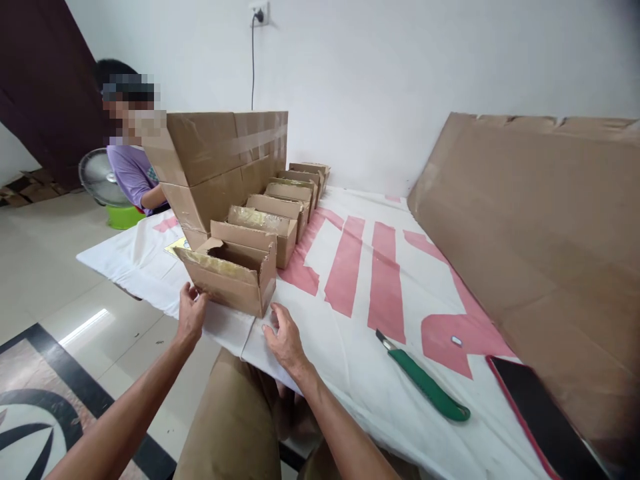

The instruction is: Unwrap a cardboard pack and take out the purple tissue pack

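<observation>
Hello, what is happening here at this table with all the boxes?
A person stands at a table covered with a white and pink sheet. The left hand touches the near corner of a small open cardboard box, and the right hand rests on the sheet just beside it. Behind this box, more small boxes stand in a row next to a big taped carton. A green knife and a phone lie to the right. Another person sits behind the carton.
</observation>
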Action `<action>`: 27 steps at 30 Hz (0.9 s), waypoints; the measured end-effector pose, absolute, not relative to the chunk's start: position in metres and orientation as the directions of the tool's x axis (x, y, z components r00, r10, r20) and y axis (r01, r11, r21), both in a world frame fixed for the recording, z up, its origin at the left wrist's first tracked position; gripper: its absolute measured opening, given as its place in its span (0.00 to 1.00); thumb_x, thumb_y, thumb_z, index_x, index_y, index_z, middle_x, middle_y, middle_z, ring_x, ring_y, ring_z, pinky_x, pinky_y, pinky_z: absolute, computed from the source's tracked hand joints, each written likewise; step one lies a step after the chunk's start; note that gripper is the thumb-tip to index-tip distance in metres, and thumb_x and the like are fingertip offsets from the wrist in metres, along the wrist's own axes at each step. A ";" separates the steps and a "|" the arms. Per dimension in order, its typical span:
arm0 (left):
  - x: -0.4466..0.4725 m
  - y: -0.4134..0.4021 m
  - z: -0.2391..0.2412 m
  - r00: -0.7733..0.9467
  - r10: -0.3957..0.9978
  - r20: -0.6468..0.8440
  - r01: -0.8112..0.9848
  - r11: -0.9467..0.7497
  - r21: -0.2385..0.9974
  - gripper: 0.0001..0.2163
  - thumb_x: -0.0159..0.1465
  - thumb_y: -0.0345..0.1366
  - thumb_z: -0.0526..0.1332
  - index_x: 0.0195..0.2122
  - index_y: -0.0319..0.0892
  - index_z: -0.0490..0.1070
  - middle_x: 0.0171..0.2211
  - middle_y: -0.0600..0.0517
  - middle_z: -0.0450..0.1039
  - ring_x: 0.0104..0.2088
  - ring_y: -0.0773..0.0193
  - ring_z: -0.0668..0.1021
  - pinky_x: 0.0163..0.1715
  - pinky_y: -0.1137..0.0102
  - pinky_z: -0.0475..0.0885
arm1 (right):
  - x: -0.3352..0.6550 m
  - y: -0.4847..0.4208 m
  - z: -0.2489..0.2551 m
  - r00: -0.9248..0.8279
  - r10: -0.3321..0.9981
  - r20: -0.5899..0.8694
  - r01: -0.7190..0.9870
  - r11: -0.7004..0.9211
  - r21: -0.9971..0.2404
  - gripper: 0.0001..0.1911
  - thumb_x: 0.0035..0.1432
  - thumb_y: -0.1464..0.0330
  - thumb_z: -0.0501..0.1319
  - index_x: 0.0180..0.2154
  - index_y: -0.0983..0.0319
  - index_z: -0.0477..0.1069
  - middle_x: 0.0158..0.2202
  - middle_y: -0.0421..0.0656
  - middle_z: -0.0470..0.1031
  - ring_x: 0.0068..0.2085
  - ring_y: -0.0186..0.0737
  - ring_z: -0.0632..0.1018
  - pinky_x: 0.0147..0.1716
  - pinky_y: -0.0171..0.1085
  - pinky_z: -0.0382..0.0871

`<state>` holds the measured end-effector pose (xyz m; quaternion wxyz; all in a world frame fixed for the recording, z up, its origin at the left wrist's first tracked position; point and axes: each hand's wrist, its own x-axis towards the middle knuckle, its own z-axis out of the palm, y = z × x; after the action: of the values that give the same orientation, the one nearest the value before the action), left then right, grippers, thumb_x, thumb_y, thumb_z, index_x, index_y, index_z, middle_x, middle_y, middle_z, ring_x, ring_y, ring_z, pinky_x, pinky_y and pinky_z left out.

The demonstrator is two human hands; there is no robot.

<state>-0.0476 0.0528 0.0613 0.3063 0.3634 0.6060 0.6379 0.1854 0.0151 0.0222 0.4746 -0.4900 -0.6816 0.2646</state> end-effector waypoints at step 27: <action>0.008 0.026 0.011 -0.441 0.821 0.362 0.409 -0.175 0.896 0.42 0.56 0.49 0.71 0.68 0.44 0.57 0.67 0.36 0.60 0.68 0.40 0.65 0.67 0.46 0.61 | 0.192 0.011 0.018 -0.183 0.904 0.387 0.428 0.427 -0.797 0.30 0.55 0.73 0.59 0.61 0.60 0.70 0.59 0.51 0.77 0.60 0.51 0.77 0.62 0.51 0.70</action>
<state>0.0076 0.0257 0.0114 0.1769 0.4981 0.6175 0.5825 0.1917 0.0109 0.0179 0.4415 -0.4622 -0.7203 0.2697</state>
